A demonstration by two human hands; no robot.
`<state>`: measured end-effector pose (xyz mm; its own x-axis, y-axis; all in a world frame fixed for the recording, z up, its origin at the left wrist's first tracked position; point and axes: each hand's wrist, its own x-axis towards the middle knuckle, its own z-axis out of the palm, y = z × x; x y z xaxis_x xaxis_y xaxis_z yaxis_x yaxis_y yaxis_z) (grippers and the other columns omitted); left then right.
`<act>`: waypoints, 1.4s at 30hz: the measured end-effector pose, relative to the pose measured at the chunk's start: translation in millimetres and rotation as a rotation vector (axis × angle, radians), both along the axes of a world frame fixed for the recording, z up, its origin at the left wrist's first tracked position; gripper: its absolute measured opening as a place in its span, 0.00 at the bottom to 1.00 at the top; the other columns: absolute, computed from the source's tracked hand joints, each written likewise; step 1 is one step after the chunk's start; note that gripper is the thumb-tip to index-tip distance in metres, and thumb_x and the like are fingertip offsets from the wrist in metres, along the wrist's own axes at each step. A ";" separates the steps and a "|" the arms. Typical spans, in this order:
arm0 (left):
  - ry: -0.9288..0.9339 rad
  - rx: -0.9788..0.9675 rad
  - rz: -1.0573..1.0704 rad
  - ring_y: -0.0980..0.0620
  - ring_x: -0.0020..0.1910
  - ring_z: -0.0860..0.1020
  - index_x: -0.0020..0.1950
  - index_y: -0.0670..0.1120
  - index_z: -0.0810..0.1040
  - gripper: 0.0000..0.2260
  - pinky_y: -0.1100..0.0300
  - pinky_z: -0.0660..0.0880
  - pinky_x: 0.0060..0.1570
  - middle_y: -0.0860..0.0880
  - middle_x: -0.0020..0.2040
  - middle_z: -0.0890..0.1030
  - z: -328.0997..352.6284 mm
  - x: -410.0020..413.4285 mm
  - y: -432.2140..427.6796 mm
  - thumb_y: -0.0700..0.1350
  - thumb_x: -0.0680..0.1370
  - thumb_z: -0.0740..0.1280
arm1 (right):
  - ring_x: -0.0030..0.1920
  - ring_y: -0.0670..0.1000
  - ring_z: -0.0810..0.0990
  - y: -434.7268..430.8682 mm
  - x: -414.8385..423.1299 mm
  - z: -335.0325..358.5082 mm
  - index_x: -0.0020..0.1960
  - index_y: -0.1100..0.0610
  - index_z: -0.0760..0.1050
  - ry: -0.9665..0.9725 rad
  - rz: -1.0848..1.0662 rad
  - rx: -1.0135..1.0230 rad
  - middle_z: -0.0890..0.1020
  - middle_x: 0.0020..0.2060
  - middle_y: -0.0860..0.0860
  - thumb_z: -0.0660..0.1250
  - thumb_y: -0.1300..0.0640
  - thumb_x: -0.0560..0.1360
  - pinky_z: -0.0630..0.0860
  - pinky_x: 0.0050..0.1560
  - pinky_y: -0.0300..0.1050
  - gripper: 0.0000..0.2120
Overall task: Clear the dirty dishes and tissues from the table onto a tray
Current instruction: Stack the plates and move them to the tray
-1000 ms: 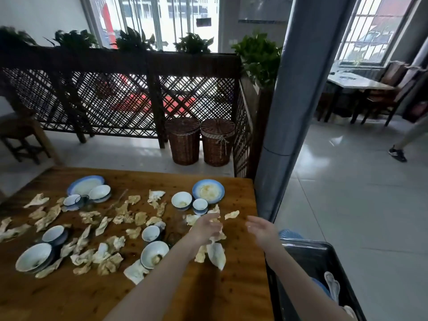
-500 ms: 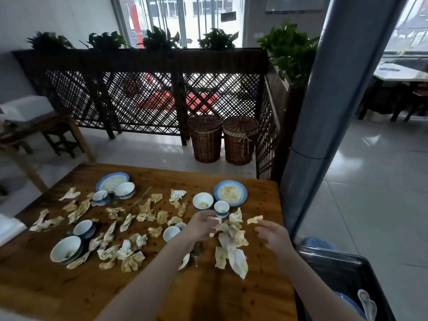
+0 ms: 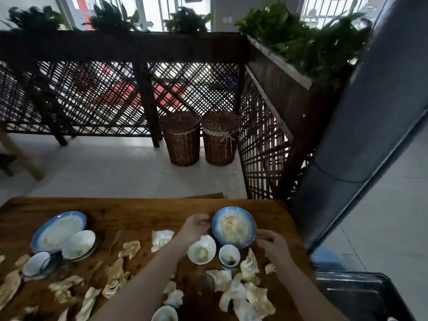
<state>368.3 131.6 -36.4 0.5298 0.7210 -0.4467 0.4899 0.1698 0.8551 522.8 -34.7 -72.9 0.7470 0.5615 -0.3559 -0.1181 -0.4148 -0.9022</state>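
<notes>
1. The left grip [image 3: 195, 225] and right grip [image 3: 273, 245] are held with fingers curled, one at each side of the blue plate [image 3: 234, 224]. Because of blur, it cannot be told whether the rim is grasped or only approached.
2. The plate is round, so no long axis is recorded. It lies flat on the counter [image 3: 139, 212], soiled face up, towards the far right corner.
3. The plate is bracketed by the grips, the left at its left rim and the right at its near-right rim.
4. A small bowl [image 3: 201, 252] and cup [image 3: 229, 255] are noted just nearer than the plate, with tissues [image 3: 245, 295] nearer still. The tray [image 3: 361, 295] is seen beyond the counter's right edge.
5. Half a second earlier both grips were recorded over the tissues. They have since been moved out to the plate.
</notes>
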 end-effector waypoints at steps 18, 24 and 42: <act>0.193 0.115 -0.315 0.45 0.48 0.78 0.50 0.31 0.80 0.10 0.53 0.74 0.49 0.38 0.48 0.81 -129.6 82.2 80.0 0.38 0.77 0.66 | 0.38 0.51 0.78 66.8 45.9 -116.4 0.41 0.64 0.77 -0.044 -0.066 -0.149 0.82 0.35 0.53 0.68 0.66 0.73 0.72 0.32 0.33 0.02; 0.048 0.192 -0.268 0.46 0.49 0.78 0.52 0.33 0.80 0.08 0.60 0.75 0.47 0.39 0.51 0.82 -131.2 82.1 84.0 0.30 0.74 0.68 | 0.42 0.44 0.76 73.5 47.5 -115.2 0.50 0.55 0.75 -0.089 -0.114 -0.132 0.78 0.41 0.46 0.68 0.68 0.73 0.71 0.39 0.39 0.11; -0.075 0.140 -0.015 0.54 0.25 0.75 0.66 0.41 0.74 0.20 0.65 0.72 0.24 0.47 0.43 0.80 14.7 -18.6 11.8 0.31 0.75 0.67 | 0.49 0.49 0.78 33.2 -12.2 27.5 0.53 0.54 0.75 -0.076 -0.029 0.200 0.80 0.47 0.48 0.68 0.68 0.72 0.79 0.47 0.47 0.14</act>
